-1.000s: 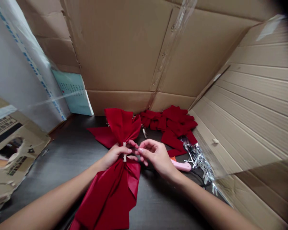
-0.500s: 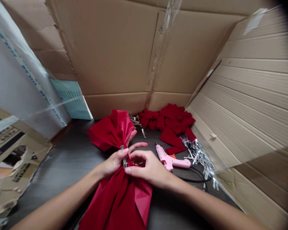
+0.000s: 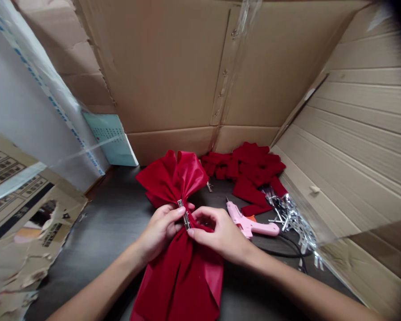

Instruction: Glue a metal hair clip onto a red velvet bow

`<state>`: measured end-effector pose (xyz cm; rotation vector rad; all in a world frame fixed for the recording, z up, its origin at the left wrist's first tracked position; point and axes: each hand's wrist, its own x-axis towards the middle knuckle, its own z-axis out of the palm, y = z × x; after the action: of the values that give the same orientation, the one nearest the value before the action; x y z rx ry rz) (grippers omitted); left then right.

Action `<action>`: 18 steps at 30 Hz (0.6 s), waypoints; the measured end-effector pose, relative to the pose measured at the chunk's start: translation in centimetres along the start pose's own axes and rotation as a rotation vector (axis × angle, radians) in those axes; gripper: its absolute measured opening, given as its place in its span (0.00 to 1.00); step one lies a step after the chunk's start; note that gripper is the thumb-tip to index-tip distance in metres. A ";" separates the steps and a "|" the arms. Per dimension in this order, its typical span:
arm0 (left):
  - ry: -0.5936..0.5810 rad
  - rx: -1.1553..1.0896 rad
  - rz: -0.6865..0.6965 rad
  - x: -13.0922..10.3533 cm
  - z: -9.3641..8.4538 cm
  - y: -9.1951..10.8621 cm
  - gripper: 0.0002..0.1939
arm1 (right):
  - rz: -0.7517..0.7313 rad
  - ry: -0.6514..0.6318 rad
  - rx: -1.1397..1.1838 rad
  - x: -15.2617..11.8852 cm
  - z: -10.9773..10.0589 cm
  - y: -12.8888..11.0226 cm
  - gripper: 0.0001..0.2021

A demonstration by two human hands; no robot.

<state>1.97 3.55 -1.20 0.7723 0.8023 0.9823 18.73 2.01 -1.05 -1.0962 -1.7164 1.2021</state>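
Note:
A large red fabric bow (image 3: 178, 281), gathered tight at its middle, lies in front of me with its loops fanned out above and below. Along the gathered middle runs a silver metal clip (image 3: 184, 216), slightly tilted. My left hand (image 3: 165, 225) is closed on the bow's left side, its thumb resting on the clip. From the right, my right hand (image 3: 217, 232) pinches the middle, thumb at the clip's lower end and index finger curled beside it. The other fingertips are partly hidden by the folds.
A pink glue gun (image 3: 250, 222) with a black cord lies right of my hands. Behind it are a pile of red fabric strips (image 3: 254, 165) and silver twist ties (image 3: 297, 227). Another metal clip (image 3: 209, 186) shows behind the bow. Cardboard walls (image 3: 167, 67) surround the dark table (image 3: 103, 223).
The view has shifted, so everything but the hands' grip sits further right. The bow's top loops have turned and spread to the right. My right hand's raised fingers have curled in.

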 end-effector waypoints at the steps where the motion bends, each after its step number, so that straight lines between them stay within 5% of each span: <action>1: 0.002 -0.001 -0.011 -0.1 0.0 0.1 0.16 | 0.003 0.010 -0.023 0.0 0.0 0.0 0.07; 6: 0.023 0.071 -0.018 -0.4 -0.3 0.4 0.14 | -0.015 0.017 -0.123 0.1 -0.6 -0.1 0.09; 11: 0.007 0.053 0.045 -0.4 -0.5 0.8 0.11 | -0.118 0.046 -0.297 0.5 -3.3 -1.4 0.09; 15: 0.029 0.082 0.068 -0.5 -0.8 1.1 0.14 | -0.166 0.150 -0.696 0.6 -6.5 -2.1 0.08; 18: 0.052 0.105 0.082 -0.6 -0.9 1.3 0.13 | 0.038 0.017 -1.113 0.1 -8.9 -1.6 0.07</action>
<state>0.45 3.59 -0.42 0.8788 0.8785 1.0432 26.44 4.51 2.94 -1.7234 -2.3998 0.1430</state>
